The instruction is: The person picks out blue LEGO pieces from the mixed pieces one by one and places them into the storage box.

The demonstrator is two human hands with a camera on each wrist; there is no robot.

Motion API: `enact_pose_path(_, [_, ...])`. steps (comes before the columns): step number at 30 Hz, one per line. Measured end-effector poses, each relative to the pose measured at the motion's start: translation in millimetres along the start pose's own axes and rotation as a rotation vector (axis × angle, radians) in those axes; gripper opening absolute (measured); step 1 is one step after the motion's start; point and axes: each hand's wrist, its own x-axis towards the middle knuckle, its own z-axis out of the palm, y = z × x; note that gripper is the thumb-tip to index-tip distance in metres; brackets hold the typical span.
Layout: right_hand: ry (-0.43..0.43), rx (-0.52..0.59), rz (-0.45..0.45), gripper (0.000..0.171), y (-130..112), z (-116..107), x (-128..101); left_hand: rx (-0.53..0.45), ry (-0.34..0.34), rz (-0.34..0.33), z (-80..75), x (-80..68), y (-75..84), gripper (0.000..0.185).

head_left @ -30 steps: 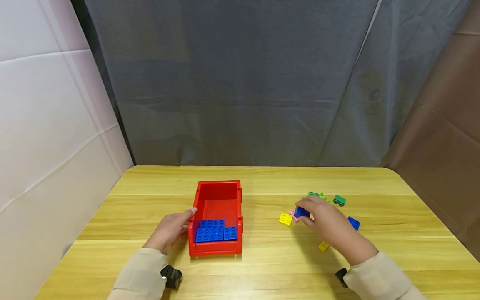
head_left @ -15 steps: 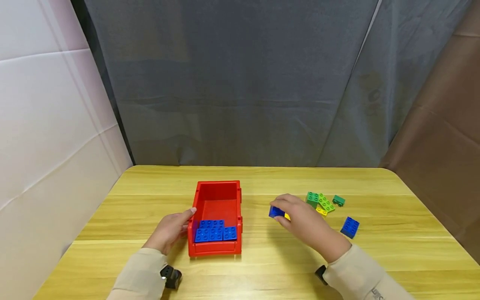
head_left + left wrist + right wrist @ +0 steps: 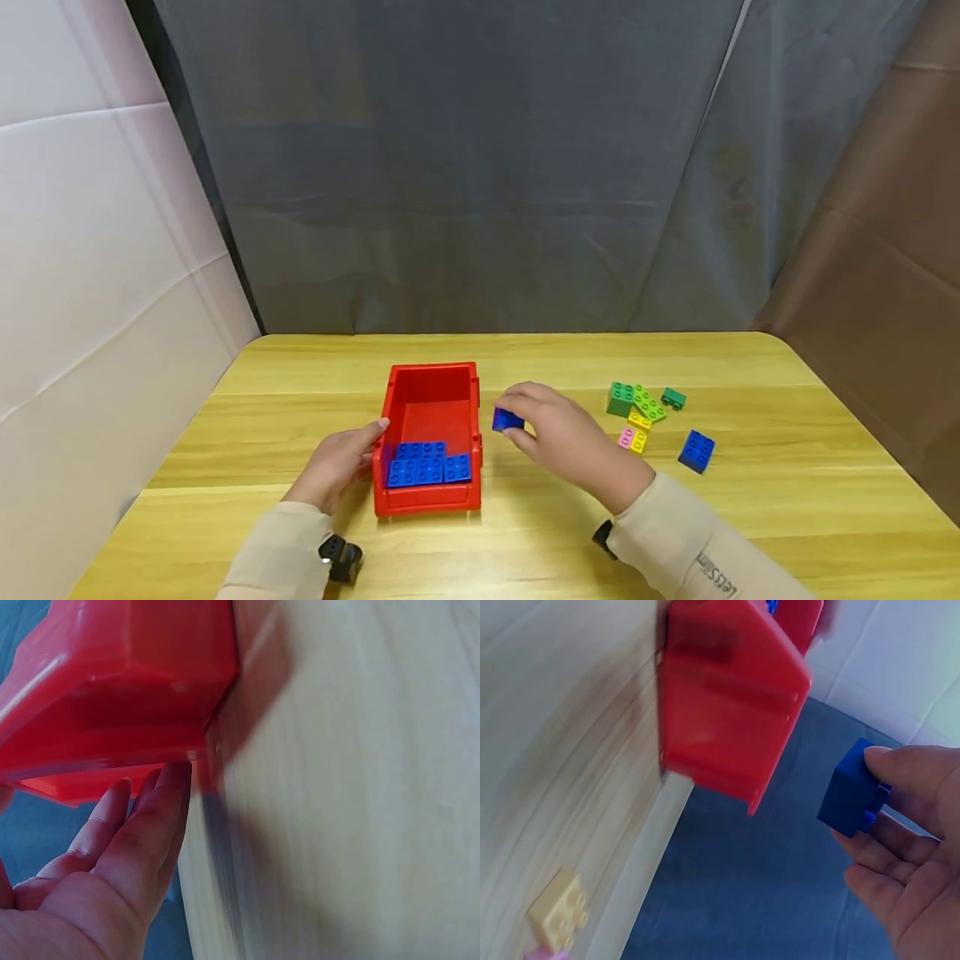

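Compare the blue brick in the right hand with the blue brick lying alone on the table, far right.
The held blue brick is pinched by the right hand in the air beside the red bin; the loose blue brick rests on the table, untouched. The held one is near the bin; the loose one lies beyond the green, yellow and pink bricks. Both are the same studded blue.

Bright even light; soft shadows; wrist views motion-blurred.
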Motion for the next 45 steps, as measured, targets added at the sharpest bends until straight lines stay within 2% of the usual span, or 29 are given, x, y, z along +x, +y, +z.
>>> enact_pose_path(10, [-0.084, 0.029, 0.035, 0.041, -25.2, 13.5, 26.2, -0.001, 0.004, 0.000, -2.4, -2.7, -1.2, 0.077])
enact_pose_path(21, [-0.126, 0.040, 0.024, 0.044, -35.3, 21.2, 37.7, 0.000, 0.014, 0.018, -1.5, -2.9, -0.5, 0.073])
enact_pose_path(28, [-0.162, 0.002, 0.010, 0.044, -35.5, 27.7, 46.8, 0.001, 0.024, 0.027, 0.3, -2.6, -1.7, 0.070])
enact_pose_path(36, [-0.210, -0.052, 0.000, 0.045, -32.5, 31.3, 57.6, 0.008, 0.022, 0.008, -0.7, -1.9, -0.9, 0.074])
enact_pose_path(45, [-0.275, -0.133, -0.005, 0.043, -30.2, 34.6, 68.6, 0.000, 0.016, 0.035, -0.4, -2.2, -2.1, 0.073])
